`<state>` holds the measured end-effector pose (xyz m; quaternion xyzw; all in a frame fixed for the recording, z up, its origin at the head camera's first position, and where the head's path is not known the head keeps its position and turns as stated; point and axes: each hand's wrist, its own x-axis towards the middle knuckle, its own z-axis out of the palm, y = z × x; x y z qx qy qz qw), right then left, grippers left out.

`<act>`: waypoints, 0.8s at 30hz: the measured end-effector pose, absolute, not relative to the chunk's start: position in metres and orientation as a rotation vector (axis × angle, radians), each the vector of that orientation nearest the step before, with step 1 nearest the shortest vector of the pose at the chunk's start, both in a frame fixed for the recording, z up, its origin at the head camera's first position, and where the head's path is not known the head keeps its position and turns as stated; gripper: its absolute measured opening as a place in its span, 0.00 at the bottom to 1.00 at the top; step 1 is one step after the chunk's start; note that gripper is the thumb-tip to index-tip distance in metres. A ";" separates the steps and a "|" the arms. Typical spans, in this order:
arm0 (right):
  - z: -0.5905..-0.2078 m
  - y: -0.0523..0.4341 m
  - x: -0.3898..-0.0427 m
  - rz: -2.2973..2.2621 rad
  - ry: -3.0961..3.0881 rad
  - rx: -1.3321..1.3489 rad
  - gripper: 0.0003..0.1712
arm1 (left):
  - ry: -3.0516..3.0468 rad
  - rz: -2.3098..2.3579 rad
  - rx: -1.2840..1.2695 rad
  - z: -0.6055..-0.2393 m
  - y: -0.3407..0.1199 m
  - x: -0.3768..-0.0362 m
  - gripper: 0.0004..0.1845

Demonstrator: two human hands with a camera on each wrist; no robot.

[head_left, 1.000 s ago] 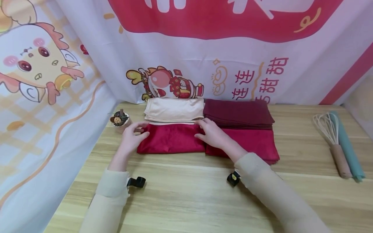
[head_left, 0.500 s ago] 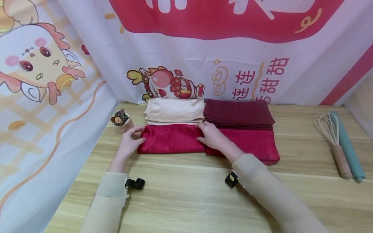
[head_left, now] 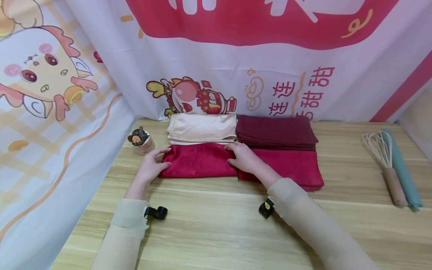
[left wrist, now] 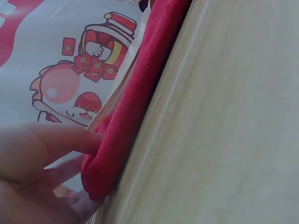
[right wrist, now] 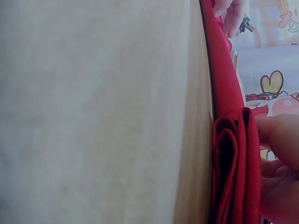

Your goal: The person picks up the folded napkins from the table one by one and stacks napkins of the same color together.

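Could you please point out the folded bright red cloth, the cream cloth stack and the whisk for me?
bright red cloth (head_left: 199, 161), head view, middle of its top face.
cream cloth stack (head_left: 202, 126), head view, centre of the top cloth.
whisk (head_left: 379, 147), head view, on its wire loops.

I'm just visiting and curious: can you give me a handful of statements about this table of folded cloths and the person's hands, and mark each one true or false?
1. Both hands rest on the bright red cloth. True.
2. The whisk lies between the two hands. False: it lies far off at the table's right side, beside a teal roll.
3. The cream cloth stack sits behind the red one. True.
4. The left hand holds the small plant pot. False: the pot stands apart, untouched.
5. The dark maroon stack is beside the cream stack. True.
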<state>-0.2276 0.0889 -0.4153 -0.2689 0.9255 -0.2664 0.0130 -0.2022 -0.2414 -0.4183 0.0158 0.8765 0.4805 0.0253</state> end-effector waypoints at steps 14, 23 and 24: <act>-0.416 0.088 -0.227 -1.003 2.808 -0.832 0.21 | 2.777 1.319 0.092 -0.417 -0.238 -0.208 0.29; -0.418 0.086 -0.227 -1.110 2.763 -0.814 0.20 | 2.761 1.362 0.179 -0.416 -0.239 -0.205 0.27; -0.418 0.085 -0.227 -1.117 2.761 -0.811 0.20 | 2.751 1.380 0.200 -0.416 -0.240 -0.205 0.27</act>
